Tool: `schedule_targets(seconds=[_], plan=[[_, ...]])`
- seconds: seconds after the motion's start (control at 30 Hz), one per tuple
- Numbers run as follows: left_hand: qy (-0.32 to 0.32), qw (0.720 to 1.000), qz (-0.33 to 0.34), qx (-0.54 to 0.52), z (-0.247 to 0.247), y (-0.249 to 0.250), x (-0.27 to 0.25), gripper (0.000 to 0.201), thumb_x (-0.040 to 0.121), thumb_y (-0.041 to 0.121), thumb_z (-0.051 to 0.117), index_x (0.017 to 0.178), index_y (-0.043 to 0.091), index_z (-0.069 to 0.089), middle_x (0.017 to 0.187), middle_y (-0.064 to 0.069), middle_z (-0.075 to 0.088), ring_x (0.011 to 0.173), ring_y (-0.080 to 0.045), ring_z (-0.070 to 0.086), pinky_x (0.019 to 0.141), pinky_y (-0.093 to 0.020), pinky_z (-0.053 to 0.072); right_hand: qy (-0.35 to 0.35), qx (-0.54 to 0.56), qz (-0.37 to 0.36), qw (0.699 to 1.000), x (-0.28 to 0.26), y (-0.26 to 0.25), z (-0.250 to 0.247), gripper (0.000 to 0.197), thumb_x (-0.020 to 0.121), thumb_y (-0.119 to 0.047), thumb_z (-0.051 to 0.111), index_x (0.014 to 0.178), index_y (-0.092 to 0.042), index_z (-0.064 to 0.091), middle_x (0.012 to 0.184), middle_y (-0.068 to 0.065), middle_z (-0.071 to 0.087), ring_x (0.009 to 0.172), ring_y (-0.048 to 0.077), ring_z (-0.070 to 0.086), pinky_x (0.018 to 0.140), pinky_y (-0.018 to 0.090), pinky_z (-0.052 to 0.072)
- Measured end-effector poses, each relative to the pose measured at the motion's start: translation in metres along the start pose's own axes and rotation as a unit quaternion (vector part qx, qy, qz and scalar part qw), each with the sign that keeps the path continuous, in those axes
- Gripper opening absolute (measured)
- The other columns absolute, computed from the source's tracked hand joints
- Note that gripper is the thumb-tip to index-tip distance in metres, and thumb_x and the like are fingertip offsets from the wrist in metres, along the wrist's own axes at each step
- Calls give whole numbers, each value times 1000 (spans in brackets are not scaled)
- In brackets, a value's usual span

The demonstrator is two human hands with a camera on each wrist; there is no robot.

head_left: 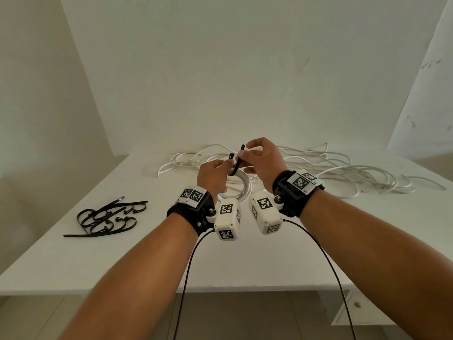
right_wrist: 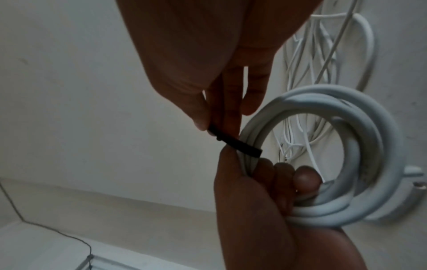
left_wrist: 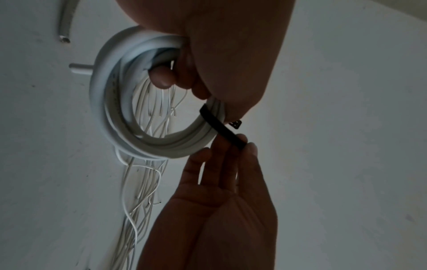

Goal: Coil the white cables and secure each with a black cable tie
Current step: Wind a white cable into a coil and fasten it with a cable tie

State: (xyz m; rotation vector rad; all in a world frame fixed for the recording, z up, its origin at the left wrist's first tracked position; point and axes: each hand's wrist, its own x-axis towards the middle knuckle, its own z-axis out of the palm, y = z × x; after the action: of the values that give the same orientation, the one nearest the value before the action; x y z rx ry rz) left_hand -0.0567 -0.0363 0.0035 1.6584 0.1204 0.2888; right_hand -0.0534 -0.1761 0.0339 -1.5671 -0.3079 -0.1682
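A small coil of thick white cable (head_left: 241, 186) is held above the white table (head_left: 137, 263), at its middle. My left hand (head_left: 226, 166) grips the coil (left_wrist: 104, 117) with its fingers curled through the ring. One black cable tie (head_left: 238, 161) is looped round the coil's strands (right_wrist: 369, 146). My right hand (head_left: 245, 155) pinches the tie's strap (right_wrist: 233, 142) between thumb and fingers, right beside the coil. The tie's head (left_wrist: 236, 124) sticks out next to my left thumb. In the left wrist view the strap (left_wrist: 221, 127) runs from the coil to the right fingertips (left_wrist: 251, 148).
Several black cable ties (head_left: 107, 217) lie in a heap at the table's left. A tangle of loose white cables (head_left: 343, 173) spreads across the back and right, against the wall. Two black leads (head_left: 188, 278) hang from the wrist cameras over the front edge.
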Motion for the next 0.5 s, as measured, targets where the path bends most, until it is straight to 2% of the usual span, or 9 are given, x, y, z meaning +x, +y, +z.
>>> schedule_targets(seconds=[0.07, 0.17, 0.27, 0.37, 0.5], plan=[[2, 1000, -1, -5, 4, 0, 0, 25, 91, 31, 64, 70, 17, 67, 38, 9, 37, 38, -15, 32, 48, -27, 37, 14, 4, -4, 1000, -2, -2, -1, 14, 89, -8, 68, 97, -10, 56, 79, 11, 75, 68, 21, 71, 62, 28, 56], [-1, 1000, -1, -6, 8, 1, -1, 25, 89, 28, 65, 69, 14, 67, 40, 6, 36, 38, -15, 31, 47, -27, 35, 37, -66, -24, 997, -2, -2, -3, 7, 85, -7, 68, 91, -4, 65, 75, 12, 74, 63, 19, 69, 66, 33, 61], [1, 1000, -2, -2, 10, 1, -2, 24, 88, 27, 65, 70, 12, 69, 39, 6, 36, 36, -16, 32, 48, -27, 35, 38, -128, -23, 991, 0, 3, -5, 13, 80, -16, 74, 90, -12, 68, 71, 3, 73, 65, 18, 71, 69, 37, 62], [13, 1000, -1, 5, 10, 1, -4, 23, 87, 25, 64, 75, 6, 70, 39, 5, 36, 35, -15, 32, 46, -26, 35, 25, -197, -44, 979, -1, 5, -7, 12, 81, -18, 73, 92, -18, 70, 74, -1, 74, 71, 13, 72, 72, 31, 60], [27, 999, 6, 16, 9, -1, -5, 24, 85, 21, 61, 66, 8, 62, 47, 0, 40, 38, -17, 33, 45, -25, 33, -21, -256, -68, 964, -5, 1, -7, 16, 83, -18, 72, 99, -17, 70, 75, -4, 75, 75, 8, 70, 67, 20, 54]])
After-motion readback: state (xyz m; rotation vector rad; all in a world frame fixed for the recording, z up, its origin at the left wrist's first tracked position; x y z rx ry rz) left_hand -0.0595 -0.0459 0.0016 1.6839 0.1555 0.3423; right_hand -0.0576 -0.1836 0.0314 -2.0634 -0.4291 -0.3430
